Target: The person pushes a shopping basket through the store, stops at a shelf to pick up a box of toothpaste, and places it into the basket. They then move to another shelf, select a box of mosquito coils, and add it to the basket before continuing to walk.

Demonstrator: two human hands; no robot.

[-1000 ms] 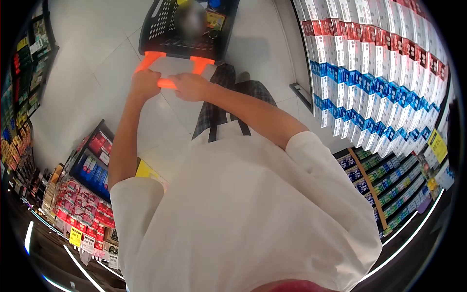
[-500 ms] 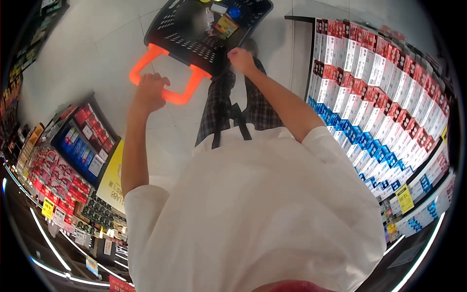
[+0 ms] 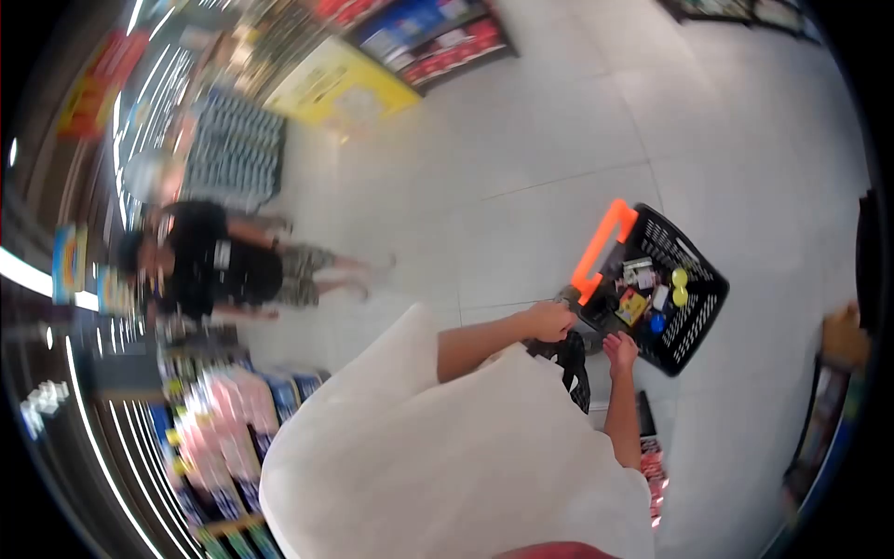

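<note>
My left hand (image 3: 551, 321) is a loose fist just below the lower end of the orange handle (image 3: 601, 250), apart from it, with nothing visible in it. By the near corner of the basket is my right hand (image 3: 619, 352), its fingers partly spread and holding nothing I can see. The black rolling basket (image 3: 700, 265) is on the floor and carries small items: a yellow-and-green packet (image 3: 631, 306), yellow round things (image 3: 680, 287), a blue round thing (image 3: 657, 323) and a white item (image 3: 660, 297).
A person in a dark top (image 3: 223, 261) is on the left, blurred. Behind are a yellow display panel (image 3: 345, 84) and shelves of red and blue packages (image 3: 438, 47). Pink packages (image 3: 228, 410) are stacked at lower left. Brown boxes (image 3: 843, 335) stand at the right edge.
My view has swung round, and the red-and-white carton stacks are out of sight. My left hand has let go of the orange handle. A person has come into view.
</note>
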